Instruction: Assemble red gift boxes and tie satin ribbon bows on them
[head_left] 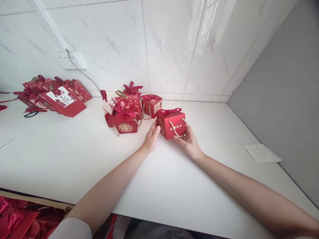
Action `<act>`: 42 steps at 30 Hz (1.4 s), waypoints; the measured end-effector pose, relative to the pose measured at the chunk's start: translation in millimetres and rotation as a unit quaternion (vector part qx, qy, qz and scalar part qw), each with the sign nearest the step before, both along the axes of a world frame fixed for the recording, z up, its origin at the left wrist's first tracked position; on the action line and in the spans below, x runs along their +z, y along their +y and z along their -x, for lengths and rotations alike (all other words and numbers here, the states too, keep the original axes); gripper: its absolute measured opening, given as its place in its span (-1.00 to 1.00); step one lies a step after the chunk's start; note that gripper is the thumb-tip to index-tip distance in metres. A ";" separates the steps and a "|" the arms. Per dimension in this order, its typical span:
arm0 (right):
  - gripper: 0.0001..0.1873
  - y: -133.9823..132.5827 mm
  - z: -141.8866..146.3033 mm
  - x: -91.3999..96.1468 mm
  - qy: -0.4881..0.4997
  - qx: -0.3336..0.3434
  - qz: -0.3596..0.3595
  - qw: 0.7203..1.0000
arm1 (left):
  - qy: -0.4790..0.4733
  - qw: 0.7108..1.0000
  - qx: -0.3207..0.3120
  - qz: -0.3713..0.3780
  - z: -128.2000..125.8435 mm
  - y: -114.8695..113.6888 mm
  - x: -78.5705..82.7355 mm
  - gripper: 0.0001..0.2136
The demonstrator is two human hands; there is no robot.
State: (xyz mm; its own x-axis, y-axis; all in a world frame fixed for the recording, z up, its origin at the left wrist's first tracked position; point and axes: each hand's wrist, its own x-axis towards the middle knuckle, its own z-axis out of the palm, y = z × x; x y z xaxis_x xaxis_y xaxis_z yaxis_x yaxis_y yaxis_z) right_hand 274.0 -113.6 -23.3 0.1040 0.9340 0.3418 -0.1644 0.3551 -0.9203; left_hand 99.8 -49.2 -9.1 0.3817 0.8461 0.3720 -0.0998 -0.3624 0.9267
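Between my two hands is a red gift box (pixel 166 121) with gold lettering, a twisted rope handle and a ribbon bow on top. My left hand (pixel 151 135) presses on its left side, thumb and fingers against the card. On the right side and lower front edge, my right hand (pixel 189 143) has its thumb at the front and its fingers round the corner. Just behind stands a smaller red gift box (pixel 152 105) with a bow. To the left sits another rope-handled gift box (pixel 126 125), with a floral red box (pixel 131 103) behind it.
A heap of red boxes (pixel 67 105) lies at the table's far left, below a wall socket (pixel 70 60) with a grey cable. A white paper piece (pixel 262 153) rests by the grey panel on the right. Red ribbons and boxes (pixel 21 220) fill a carton at lower left.
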 end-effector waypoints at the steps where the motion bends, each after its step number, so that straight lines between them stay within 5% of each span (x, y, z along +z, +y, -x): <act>1: -0.29 -0.8 -0.2 1.7 -0.003 0.000 -0.008 1.000 | -0.002 1.000 -0.030 -0.008 -0.5 -0.7 0.1 -0.44; 5: -0.25 -8.6 -0.4 9.8 -0.041 0.047 -0.021 0.998 | -0.029 0.999 -0.029 0.025 -2.0 -0.7 0.6 -0.44; 12: -0.45 -9.6 -2.2 4.1 -0.051 0.042 0.028 0.997 | -0.143 0.958 -0.004 0.250 4.6 5.2 9.1 -0.45; 21: -0.58 -2.2 -6.5 -1.5 -0.055 0.008 0.065 0.996 | -0.218 0.847 -0.214 0.436 13.5 9.0 16.4 -0.20; 29: -0.32 -3.3 -6.9 -1.0 -0.062 0.018 0.032 0.997 | -0.219 0.818 -0.195 0.494 11.7 10.7 21.0 -0.19; 42: -0.37 -5.1 -6.0 1.9 -0.062 0.021 0.046 0.997 | -0.167 0.831 -0.204 0.490 5.9 9.0 14.4 -0.20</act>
